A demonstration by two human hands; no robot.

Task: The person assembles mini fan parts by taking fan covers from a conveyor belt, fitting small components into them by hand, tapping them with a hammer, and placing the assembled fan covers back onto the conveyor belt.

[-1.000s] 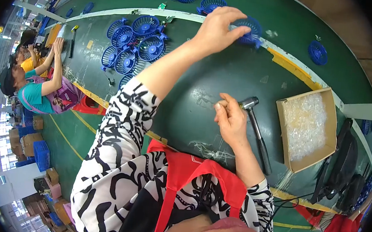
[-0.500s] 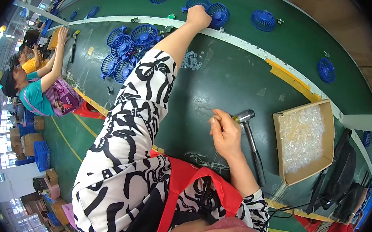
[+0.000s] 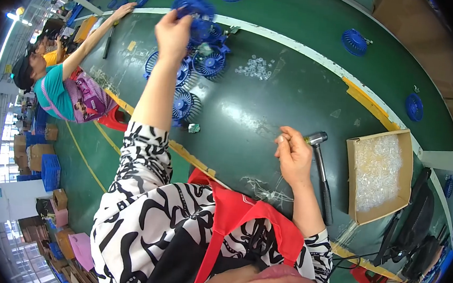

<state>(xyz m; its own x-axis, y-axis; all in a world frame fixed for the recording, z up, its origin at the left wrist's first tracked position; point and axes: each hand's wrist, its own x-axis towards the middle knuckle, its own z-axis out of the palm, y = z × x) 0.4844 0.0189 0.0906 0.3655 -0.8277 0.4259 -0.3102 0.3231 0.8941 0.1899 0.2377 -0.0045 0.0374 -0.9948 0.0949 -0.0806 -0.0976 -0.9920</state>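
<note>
My left hand (image 3: 172,35) is raised over the far left of the bench, closed on a round blue fan guard (image 3: 194,3) that is blurred by motion. Beneath it lies a cluster of similar blue fan guards (image 3: 210,62) with radial ribs, partly covered by my hand and forearm. Over the middle of the bench is my right hand (image 3: 295,157), its fingers curled toward the thumb; whatever they may pinch is too small to make out. Beside that hand a hammer (image 3: 320,174) with a black grip lies on the bench.
An open cardboard box (image 3: 379,173) of small clear pieces stands at the right. Loose clear pieces (image 3: 255,67) lie mid-bench. Beyond the pale rail, a green conveyor (image 3: 296,18) carries spaced blue guards. At left a co-worker (image 3: 61,86) reaches toward the belt.
My left hand has come away from the conveyor and moved left over the cluster, carrying a blue fan guard. My right hand stays beside the hammer. The co-worker's arm now extends toward the belt.
</note>
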